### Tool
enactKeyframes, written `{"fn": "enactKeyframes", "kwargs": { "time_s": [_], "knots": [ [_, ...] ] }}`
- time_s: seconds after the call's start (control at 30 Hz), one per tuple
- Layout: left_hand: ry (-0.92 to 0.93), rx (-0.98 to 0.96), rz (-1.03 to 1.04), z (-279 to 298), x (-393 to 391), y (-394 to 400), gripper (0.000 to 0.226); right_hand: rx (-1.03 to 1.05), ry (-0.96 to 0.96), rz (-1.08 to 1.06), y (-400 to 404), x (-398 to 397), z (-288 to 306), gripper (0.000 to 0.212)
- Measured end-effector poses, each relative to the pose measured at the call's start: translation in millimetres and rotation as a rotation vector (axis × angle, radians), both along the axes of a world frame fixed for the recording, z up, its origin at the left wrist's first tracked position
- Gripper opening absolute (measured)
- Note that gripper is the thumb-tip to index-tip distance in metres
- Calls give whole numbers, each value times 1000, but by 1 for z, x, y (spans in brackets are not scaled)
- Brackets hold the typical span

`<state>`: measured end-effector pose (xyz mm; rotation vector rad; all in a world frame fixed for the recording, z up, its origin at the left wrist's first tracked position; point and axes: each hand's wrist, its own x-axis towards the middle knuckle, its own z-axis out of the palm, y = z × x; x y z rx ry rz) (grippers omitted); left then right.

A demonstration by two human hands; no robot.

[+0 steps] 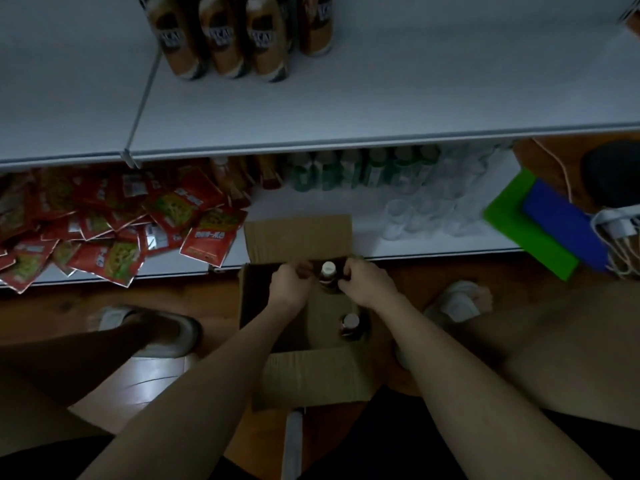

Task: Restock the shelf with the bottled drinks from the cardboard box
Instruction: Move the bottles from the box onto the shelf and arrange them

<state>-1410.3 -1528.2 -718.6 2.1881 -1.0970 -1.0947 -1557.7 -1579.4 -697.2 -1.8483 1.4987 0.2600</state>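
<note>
Dim, underexposed indoor scene — colours muddy, detail soft throughout. A pale glare patch shines on the wooden floor [145, 379] at lower left. The white shelf [346, 109] edges bow from wide-angle distortion, and the bottles on top [239, 36] are blurred.

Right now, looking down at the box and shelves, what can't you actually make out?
- Brown cardboard box: the head view's forearms hide part of its inside, so the bottle count is unknown.
- Left hand and right hand: grip on the white-capped bottle unclear.
- Brown bottles on the upper shelf: tops cut off, labels blurred.
</note>
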Motion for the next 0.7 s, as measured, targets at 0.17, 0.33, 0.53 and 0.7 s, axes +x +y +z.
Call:
{"fn": "enactKeyframes", "kwargs": {
  "time_s": [0.17,0.33,0.53,0.7],
  "knots": [
    [40,72,43,-41,-11,-9,37,180,59,41,14,-7,-47,37],
    [57,110,48,-74,-23,-28,44,286,60,51,24,-3,-90,58],
    [71,110,131,-104,-39,-48,43,286,67,36,32,-8,-126,40],
    [22,74,176,-113,-40,-48,35,254,37,-32,32,-13,-130,32]
  ]
}}
